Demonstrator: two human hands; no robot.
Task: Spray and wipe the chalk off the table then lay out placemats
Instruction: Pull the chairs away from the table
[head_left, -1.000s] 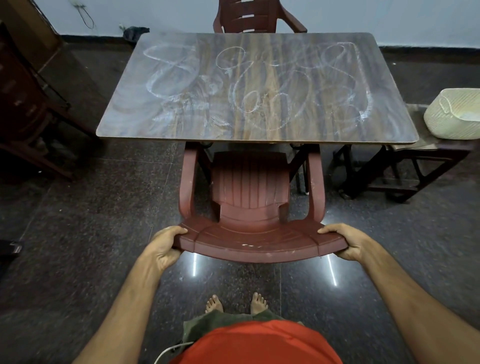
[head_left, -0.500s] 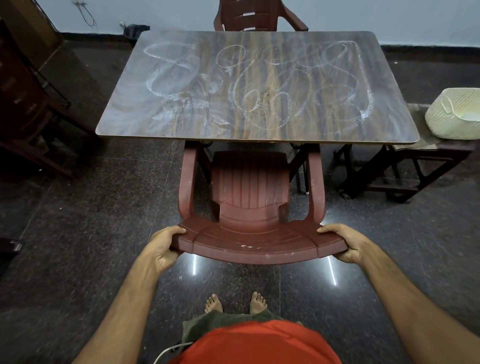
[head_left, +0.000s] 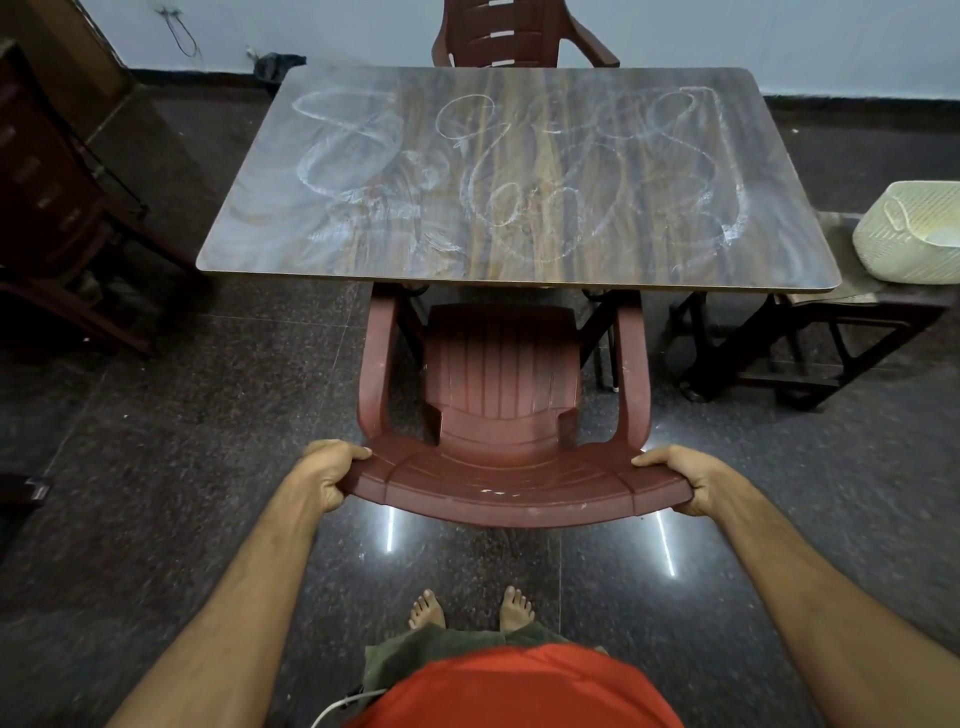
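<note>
Left hand (head_left: 326, 474) grips the left end of the chair (head_left: 506, 415) backrest's top rail, fingers curled over the edge. Over the last second the grip has not shifted; the chair sits at much the same spot, seat partly tucked under the near edge of the bench (head_left: 519, 270). Any slide is too slight to call.

Centre: chalk scrawl (head_left: 509, 171) covers most of the bench top, loops and smears from the left side to the right, none of it wiped. A second chair (head_left: 514, 36) stands at the far side.

Right hand (head_left: 680, 480) holds the right end of the same rail, matching the left, unchanged.

Far right: a cream basket (head_left: 914, 234) on a low stand, apart from the bench. No spray bottle, cloth or placemats in view.

Judgement: this is chair-clearing ahead of the cleaning proper; the task itself has not begun.
</note>
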